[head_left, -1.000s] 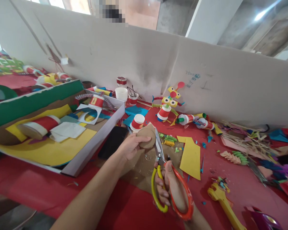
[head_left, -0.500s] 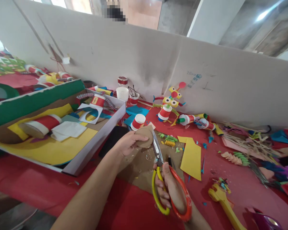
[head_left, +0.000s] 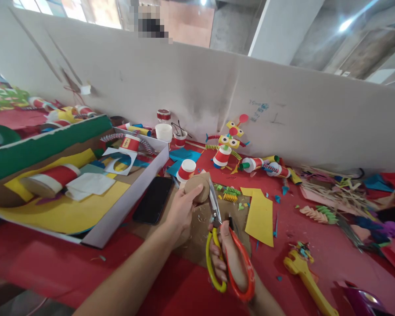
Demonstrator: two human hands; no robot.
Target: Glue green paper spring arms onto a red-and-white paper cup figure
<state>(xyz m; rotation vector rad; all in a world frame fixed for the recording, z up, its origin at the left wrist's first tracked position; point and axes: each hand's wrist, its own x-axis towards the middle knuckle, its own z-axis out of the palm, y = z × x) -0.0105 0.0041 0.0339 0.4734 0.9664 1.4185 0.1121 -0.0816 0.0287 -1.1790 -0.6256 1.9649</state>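
- Right now, the left hand (head_left: 181, 210) is pinching a flat, round, brown cardboard piece (head_left: 196, 189), with its thumb pressing on top
- The right hand (head_left: 234, 260) is closing around the big metal scissors with one yellow handle and one orange-red handle (head_left: 214, 202), and the fingers are going through the loops
- The scissors are pointing up and away from the person, and their blades are sitting at the right edge of the round piece
- The round piece is hanging over a brown cardboard sheet (head_left: 197, 252), which is lying on the red table (head_left: 171, 285)
- A red and white paper cup (head_left: 187, 170) is standing just behind the round piece
- A flat black phone (head_left: 153, 200) is lying to the left of the left hand
- A yellow paper sheet (head_left: 260, 217) is lying to the right of the scissors, and small folded green and yellow paper strips (head_left: 231, 194) are resting near its top
- A red and white cup doll with yellow paper faces (head_left: 223, 155) is standing near the pale wall (head_left: 184, 83)
- A yellow plastic tool (head_left: 304, 274) is lying at the front right
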